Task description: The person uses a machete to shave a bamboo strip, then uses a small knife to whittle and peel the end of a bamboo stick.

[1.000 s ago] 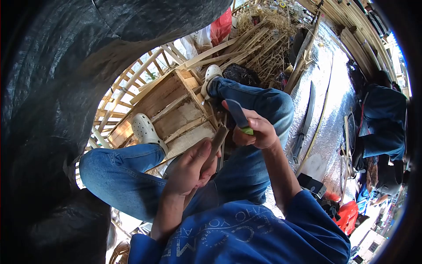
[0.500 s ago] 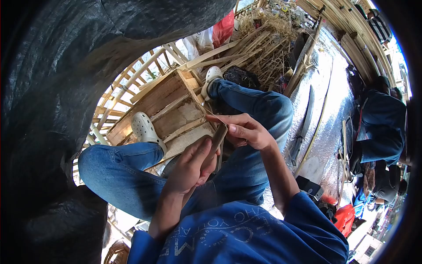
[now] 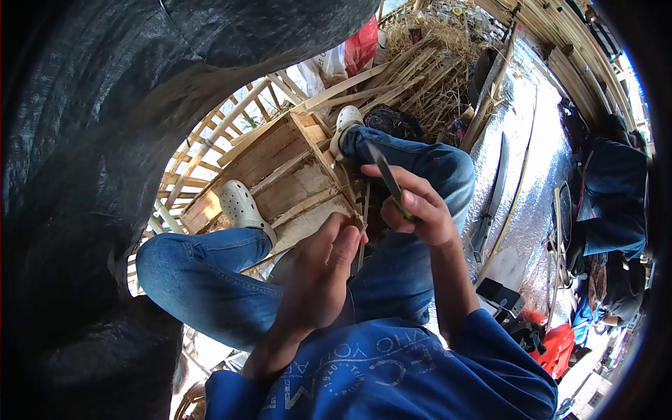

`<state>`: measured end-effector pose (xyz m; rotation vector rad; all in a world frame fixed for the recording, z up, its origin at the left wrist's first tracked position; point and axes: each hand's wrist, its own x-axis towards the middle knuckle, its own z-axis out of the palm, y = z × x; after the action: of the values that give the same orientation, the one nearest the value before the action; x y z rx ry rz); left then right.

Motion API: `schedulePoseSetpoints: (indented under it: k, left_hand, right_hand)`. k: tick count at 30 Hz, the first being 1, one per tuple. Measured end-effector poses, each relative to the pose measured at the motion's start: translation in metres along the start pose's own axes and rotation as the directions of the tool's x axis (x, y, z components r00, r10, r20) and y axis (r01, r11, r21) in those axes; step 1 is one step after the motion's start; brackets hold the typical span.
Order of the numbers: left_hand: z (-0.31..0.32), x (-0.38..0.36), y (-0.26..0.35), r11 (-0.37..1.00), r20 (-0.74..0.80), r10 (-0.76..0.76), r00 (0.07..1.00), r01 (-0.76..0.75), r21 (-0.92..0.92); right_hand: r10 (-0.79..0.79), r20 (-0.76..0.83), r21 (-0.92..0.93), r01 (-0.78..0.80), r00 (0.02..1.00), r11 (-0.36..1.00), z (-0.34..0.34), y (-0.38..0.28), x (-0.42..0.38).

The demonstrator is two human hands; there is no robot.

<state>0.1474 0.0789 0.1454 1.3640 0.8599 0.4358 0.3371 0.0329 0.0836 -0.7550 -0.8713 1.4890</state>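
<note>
My right hand is closed round the green handle of a small knife, its blade tilted up and to the left. Below and left of it, my left hand pinches a thin strip of what looks like bamboo or wood; its tip shows above the thumb, and the rest is mostly hidden by the hand. Knife and strip are apart. Both hands are over my lap, between my bent knees in blue jeans.
A wooden frame lies under my white clogs. Beyond it is a heap of bamboo strips. At right, a long sheathed blade rests on a silver mat. Another person's jeans show at far right. Dark plastic sheeting hangs at left.
My right hand has turned and lifted slightly away from my left, bringing the knife blade into view. My left hand has shifted right, its palm turned and the held piece now largely hidden.
</note>
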Motion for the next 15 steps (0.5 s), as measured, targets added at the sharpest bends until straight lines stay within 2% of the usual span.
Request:
schedulePoseSetpoints:
  k: [1, 3, 4, 5, 6, 7, 8, 10, 11, 13, 15]
  left_hand:
    - [-0.002, 0.0, 0.0, 0.997, 0.028, -0.075, 0.997, 0.075, 0.001]
    - [-0.003, 0.0, -0.003, 0.996, 0.042, -0.084, 0.996, 0.085, -0.021]
    - [-0.003, 0.001, -0.005, 0.995, 0.052, -0.091, 0.995, 0.093, -0.043]
    - [-0.003, 0.001, -0.008, 0.995, 0.056, -0.091, 0.994, 0.093, -0.041]
    - [-0.002, 0.0, -0.011, 1.0, 0.056, -0.012, 0.998, 0.013, -0.016]
    - [-0.002, 0.0, -0.014, 0.998, 0.057, 0.067, 0.996, -0.068, 0.008]
    - [-0.002, 0.0, -0.015, 0.998, 0.06, 0.066, 0.996, -0.067, 0.012]
    - [0.0, 0.0, -0.016, 0.967, 0.06, 0.25, 0.966, -0.252, 0.033]
    - [0.008, 0.002, -0.02, 0.948, -0.017, 0.315, 0.949, -0.316, -0.038]
    - [0.005, -0.001, -0.014, 0.964, -0.006, 0.264, 0.964, -0.264, 0.007]
    - [0.004, -0.002, -0.012, 0.976, 0.007, 0.21, 0.978, -0.21, 0.053]
  right_hand:
    - [0.026, 0.026, -0.1, -0.024, 0.999, 0.995, 0.003, -0.009, -0.003]
    - [0.053, 0.053, -0.329, -0.033, 0.997, 0.944, 0.015, -0.023, -0.005]
    - [0.053, 0.049, -0.329, -0.034, 0.997, 0.944, 0.017, -0.024, -0.004]
    - [0.036, 0.092, -0.469, 0.011, 0.995, 0.883, 0.018, -0.024, -0.003]
    - [0.025, 0.136, -0.595, 0.061, 0.99, 0.802, 0.021, -0.025, -0.001]
    - [0.059, 0.092, -0.623, 0.011, 0.994, 0.782, 0.028, -0.028, 0.0]
    - [0.056, 0.09, -0.621, 0.012, 0.994, 0.784, 0.029, -0.024, 0.002]
    - [-0.159, 0.095, -0.694, 0.179, 0.983, 0.698, 0.025, -0.012, 0.005]
    - [-0.16, 0.094, -0.693, 0.18, 0.983, 0.698, 0.023, -0.009, 0.005]
    - [-0.193, 0.152, -0.693, 0.244, 0.969, 0.679, 0.018, -0.007, 0.004]
    - [-0.185, 0.16, -0.693, 0.244, 0.97, 0.679, 0.017, -0.012, 0.003]
